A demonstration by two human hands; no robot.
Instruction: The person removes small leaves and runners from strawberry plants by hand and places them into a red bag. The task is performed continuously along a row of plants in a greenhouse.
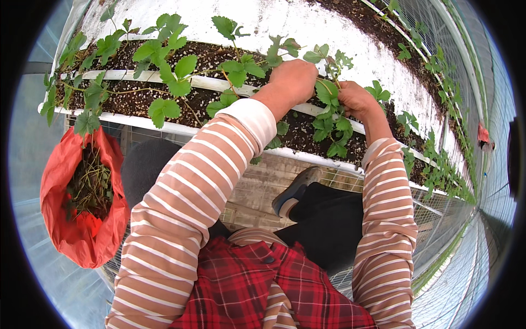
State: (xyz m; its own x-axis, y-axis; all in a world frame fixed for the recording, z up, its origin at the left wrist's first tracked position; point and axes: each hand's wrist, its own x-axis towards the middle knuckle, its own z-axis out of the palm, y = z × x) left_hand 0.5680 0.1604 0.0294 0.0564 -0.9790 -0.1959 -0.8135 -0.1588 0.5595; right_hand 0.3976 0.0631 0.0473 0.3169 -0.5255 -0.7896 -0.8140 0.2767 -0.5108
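Note:
Strawberry plants (176,78) grow in a long raised bed of dark soil with white grains (135,98). My left hand (294,80) is closed over the bed, its fingertips turned away from view at the stems of one plant. Close to its right, my right hand (355,98) has thumb and fingers together at the edge of the same plant's leaves (328,119). What each set of fingers pinches is hidden. A white pipe (209,83) runs along the soil beneath both hands.
At the left hangs an open red bag (61,197) with dry stems and leaves (92,185) inside. A white sheet (263,20) lies behind the bed, with another planted row (441,78) beyond. Wire mesh (263,185) is below the bed's front edge. Something red (483,133) shows far right.

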